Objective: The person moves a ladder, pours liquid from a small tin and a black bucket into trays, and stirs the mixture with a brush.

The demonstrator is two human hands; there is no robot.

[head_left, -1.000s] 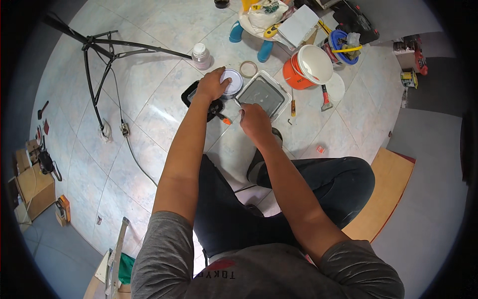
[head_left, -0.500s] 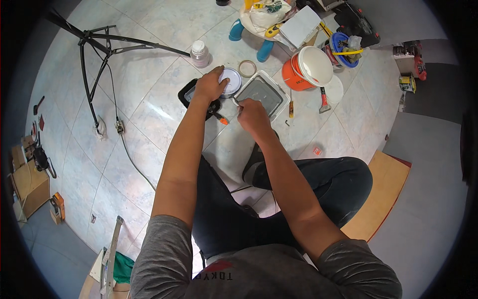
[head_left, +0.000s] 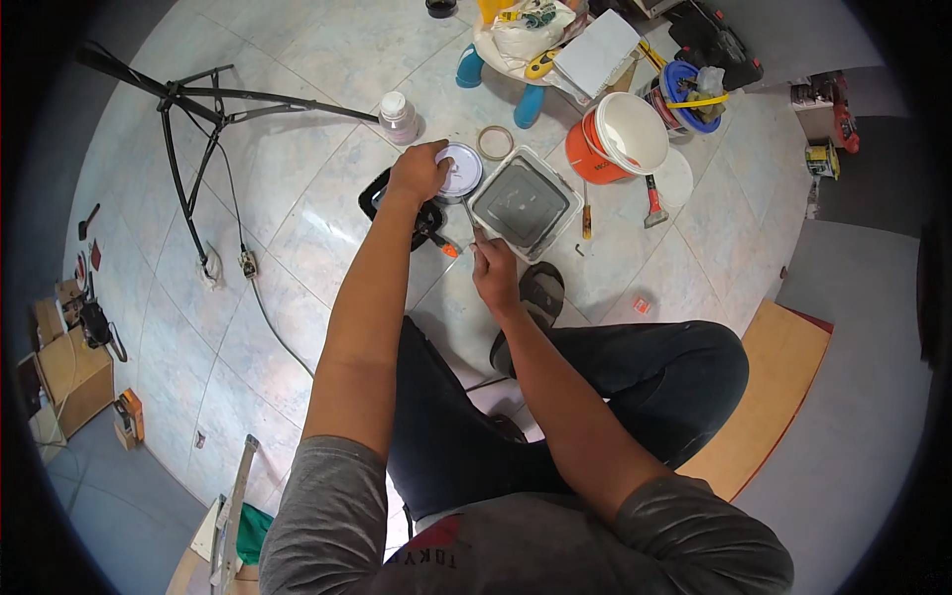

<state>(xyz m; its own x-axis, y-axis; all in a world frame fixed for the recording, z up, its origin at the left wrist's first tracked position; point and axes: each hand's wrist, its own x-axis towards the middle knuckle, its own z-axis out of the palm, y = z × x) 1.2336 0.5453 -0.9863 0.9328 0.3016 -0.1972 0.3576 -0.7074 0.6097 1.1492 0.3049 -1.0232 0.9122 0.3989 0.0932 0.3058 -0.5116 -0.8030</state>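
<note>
In the head view, the person sits on the pale tiled floor (head_left: pixel 297 208) with dark-trousered legs folded. The left hand (head_left: pixel 416 171) reaches forward and rests its closed grip on the rim of a small round tin with a white lid (head_left: pixel 461 171), which stands on the floor near the top centre of the picture. The tin sits just beside a black shallow tray (head_left: pixel 382 193) on its left and a square grey paint tray with a clear rim (head_left: pixel 526 203) on its right. The right hand (head_left: pixel 493 268) is lower, near the front corner of the grey tray, its grip closed around a thin metal tool (head_left: pixel 472 223) whose tip points up toward the tin; whether the tip touches the lid I cannot tell. A small orange-tipped tool (head_left: pixel 446 248) lies on the floor between the two hands. Beyond the tin lie a tan tape ring (head_left: pixel 495 142) and a small pale plastic bottle (head_left: pixel 398 116). To the right stands an orange bucket with a white inside (head_left: pixel 615 139). A black folded tripod (head_left: pixel 198 119) lies at the left.
</note>
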